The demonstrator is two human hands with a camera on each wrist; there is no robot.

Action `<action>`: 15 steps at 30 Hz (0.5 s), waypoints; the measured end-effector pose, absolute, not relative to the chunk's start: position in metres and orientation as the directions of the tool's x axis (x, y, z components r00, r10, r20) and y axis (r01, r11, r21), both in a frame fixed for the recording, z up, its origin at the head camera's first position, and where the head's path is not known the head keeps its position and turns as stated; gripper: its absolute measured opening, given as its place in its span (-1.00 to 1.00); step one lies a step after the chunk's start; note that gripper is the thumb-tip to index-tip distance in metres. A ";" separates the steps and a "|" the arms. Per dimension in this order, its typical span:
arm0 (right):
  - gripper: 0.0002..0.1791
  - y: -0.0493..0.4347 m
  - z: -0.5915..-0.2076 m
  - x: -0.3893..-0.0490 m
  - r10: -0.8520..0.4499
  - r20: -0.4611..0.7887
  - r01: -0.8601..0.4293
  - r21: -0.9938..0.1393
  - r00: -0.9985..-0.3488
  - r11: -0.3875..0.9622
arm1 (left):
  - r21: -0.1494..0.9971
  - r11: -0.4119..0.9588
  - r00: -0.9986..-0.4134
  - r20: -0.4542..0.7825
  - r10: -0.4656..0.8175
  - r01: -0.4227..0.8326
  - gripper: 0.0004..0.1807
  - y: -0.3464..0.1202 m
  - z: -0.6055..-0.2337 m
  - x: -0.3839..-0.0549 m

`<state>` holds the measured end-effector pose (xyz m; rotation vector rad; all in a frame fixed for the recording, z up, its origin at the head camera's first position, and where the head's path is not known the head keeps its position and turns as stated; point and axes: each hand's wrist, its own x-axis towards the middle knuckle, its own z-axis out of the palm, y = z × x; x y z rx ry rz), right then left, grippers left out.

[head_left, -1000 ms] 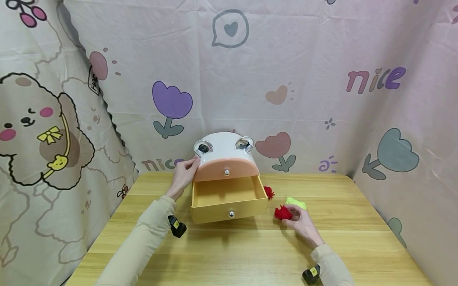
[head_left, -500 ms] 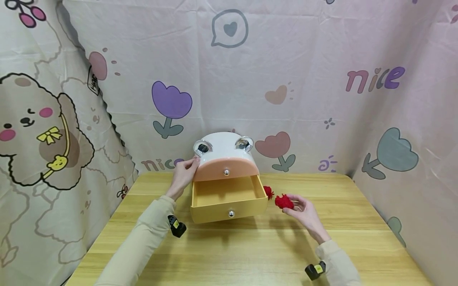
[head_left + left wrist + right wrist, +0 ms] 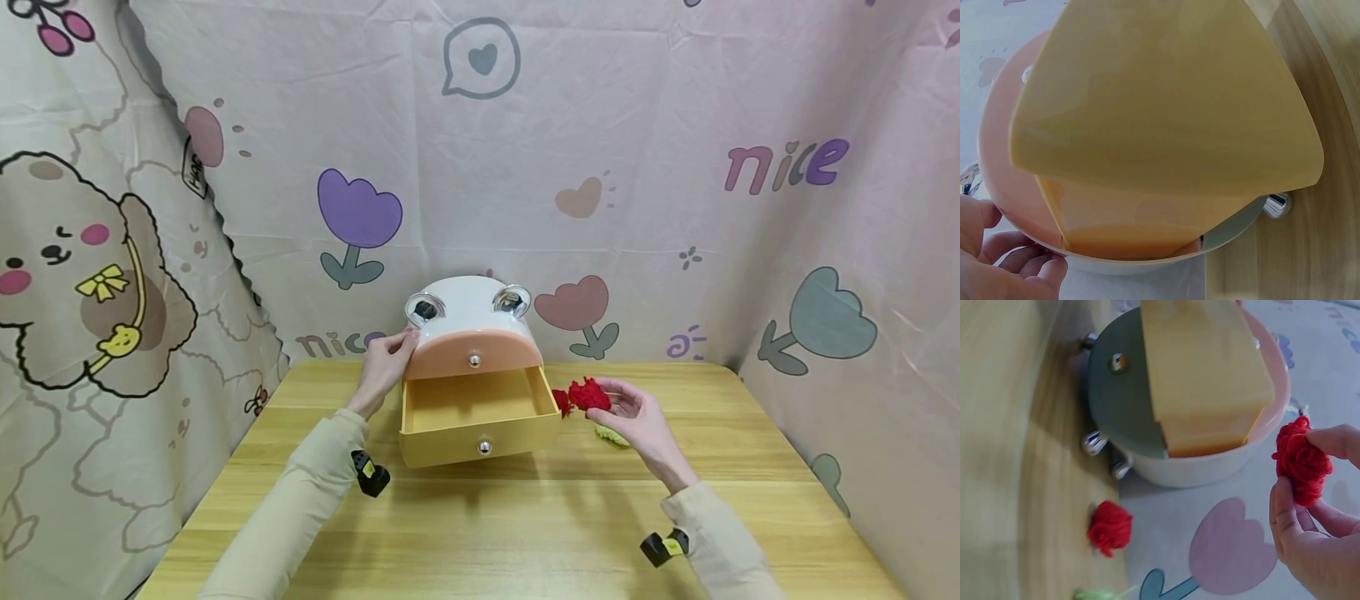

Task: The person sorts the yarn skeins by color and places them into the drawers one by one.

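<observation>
A small drawer cabinet (image 3: 468, 304) with a white rounded top and two silver-rimmed eyes stands at the back of the table. Its yellow lower drawer (image 3: 480, 437) is pulled out, showing a bare inside; the pink upper drawer (image 3: 442, 357) is in. My left hand (image 3: 384, 371) holds the cabinet's left side by its front edge, as the left wrist view shows. Between the right hand's (image 3: 637, 421) thumb and fingers is a red yarn bundle (image 3: 1302, 461), raised above the table. Another red yarn bundle (image 3: 1110, 528) lies beside the cabinet, partly hidden in the head view.
A yellow-green bundle (image 3: 612, 435) lies on the wooden table (image 3: 495, 533) below the right hand. Printed cloth (image 3: 480, 167) hangs close behind the cabinet and along both sides. The pulled-out drawer juts towards the front.
The right hand has lifted the red yarn bundle and carried it farther back, away from the yellow-green bundle. My left hand and the cabinet have stayed in place.
</observation>
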<state>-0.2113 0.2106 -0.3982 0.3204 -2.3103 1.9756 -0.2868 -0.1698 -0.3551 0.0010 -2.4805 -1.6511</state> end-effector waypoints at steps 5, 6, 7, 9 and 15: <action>-0.38 0.201 -0.385 -0.213 -0.129 0.221 -0.240 -0.960 -0.967 0.147 | 0.916 0.394 -0.988 0.124 -0.092 0.078 -0.48 -0.170 -0.355 -0.286; -0.38 0.198 -0.383 -0.214 -0.138 0.228 -0.247 -0.958 -0.964 0.143 | 0.915 0.396 -0.988 0.123 -0.091 0.078 -0.48 -0.170 -0.354 -0.286; -0.39 0.196 -0.381 -0.214 -0.146 0.235 -0.255 -0.957 -0.961 0.139 | 0.915 0.396 -0.988 0.124 -0.093 0.077 -0.48 -0.170 -0.354 -0.286; -0.39 0.192 -0.377 -0.216 -0.168 0.252 -0.274 -0.953 -0.953 0.127 | 0.916 0.395 -0.988 0.124 -0.096 0.076 -0.48 -0.169 -0.354 -0.286; -0.41 0.179 -0.367 -0.219 -0.218 0.262 -0.291 -0.951 -0.940 0.109 | 0.914 0.399 -0.988 0.121 -0.100 0.072 -0.47 -0.170 -0.354 -0.287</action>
